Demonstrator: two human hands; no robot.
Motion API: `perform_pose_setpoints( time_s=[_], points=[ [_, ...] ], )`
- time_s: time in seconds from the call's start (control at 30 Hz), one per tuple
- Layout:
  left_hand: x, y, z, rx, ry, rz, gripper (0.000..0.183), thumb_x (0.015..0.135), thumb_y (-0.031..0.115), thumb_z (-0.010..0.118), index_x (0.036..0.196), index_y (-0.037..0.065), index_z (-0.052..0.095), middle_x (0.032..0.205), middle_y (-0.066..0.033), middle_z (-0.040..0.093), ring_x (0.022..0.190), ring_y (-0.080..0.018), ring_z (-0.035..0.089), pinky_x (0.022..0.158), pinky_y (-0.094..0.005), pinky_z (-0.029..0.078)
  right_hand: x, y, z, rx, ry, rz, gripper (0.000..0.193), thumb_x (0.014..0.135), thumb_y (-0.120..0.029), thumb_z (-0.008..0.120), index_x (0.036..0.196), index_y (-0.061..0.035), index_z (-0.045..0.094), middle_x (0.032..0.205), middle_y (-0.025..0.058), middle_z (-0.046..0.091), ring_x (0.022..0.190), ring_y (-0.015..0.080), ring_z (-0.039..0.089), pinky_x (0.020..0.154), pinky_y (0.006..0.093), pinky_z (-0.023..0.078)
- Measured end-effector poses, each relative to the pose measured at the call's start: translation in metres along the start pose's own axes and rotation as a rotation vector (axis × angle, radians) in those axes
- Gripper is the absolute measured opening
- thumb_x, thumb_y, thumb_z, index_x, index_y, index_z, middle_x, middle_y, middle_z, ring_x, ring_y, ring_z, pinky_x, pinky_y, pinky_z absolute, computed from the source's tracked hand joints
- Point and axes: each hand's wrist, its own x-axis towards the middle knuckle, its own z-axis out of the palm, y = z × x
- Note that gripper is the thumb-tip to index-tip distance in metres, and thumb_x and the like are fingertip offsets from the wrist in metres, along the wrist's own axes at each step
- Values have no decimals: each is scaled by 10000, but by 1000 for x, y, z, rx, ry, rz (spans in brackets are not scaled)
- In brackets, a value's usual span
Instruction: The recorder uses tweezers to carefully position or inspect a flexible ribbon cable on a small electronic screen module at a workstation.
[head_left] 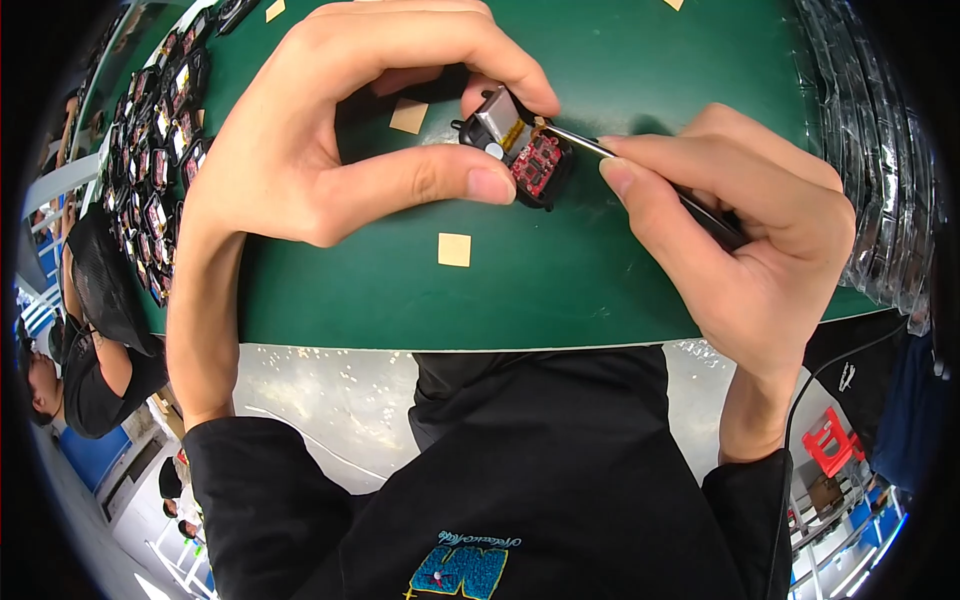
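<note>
Spanning the scene: green tabletop, its near edge in front of the person's black clothing.
Right-side stack: clear plastic packaging along the table's right edge.
Left-side cluster: many small assemblies with dark rims, crowded together.
Left hand: arched, thumb and fingers pinching the open black casing from either side.
Right hand: thumb and index finger pinching a slim tool, dark-handled and metal-tipped.
Tool tip: at the casing's far right edge; contact cannot be told.
Casing: between both hands, above the table's middle, holding a silver block left, a red circuit board right.
Yellowish paper square: on the table, nearer than the casing.
White disc: beside the silver block.
</note>
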Motion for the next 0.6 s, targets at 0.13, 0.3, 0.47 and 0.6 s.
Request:
perform_pose_setpoints(
  time_s=[0.13,0.3,0.47,0.6],
  points=[
    [2,-2,-1,7,-17,12,530,748,310,900,1181,19,809,1034,-77,768,839,-188,546,804,-335,375,0,1,1,18,2,-5,160,828,113,833,972,42,846,709,41,658,610,82,568,564,246,378],
    [3,-1,-1,27,-23,34,522,761,323,895,1167,7,809,1035,-103,768,881,-212,615,850,-345,396,0,0,-1,-7,-6,19,166,830,108,835,977,33,850,704,34,652,612,80,564,567,247,378],
    [3,1,-2,11,-15,6,519,762,325,890,1164,6,808,1040,-94,771,863,-204,581,835,-346,390,0,2,-3,-8,5,-19,170,826,91,854,981,21,856,691,25,636,603,79,540,560,257,362],
    [0,-2,0,14,5,26,528,747,324,887,1165,11,810,1039,-81,774,834,-189,537,797,-340,373,0,2,1,-9,-2,-17,168,825,85,862,980,20,857,688,25,635,602,79,536,556,256,357]
  ],
)
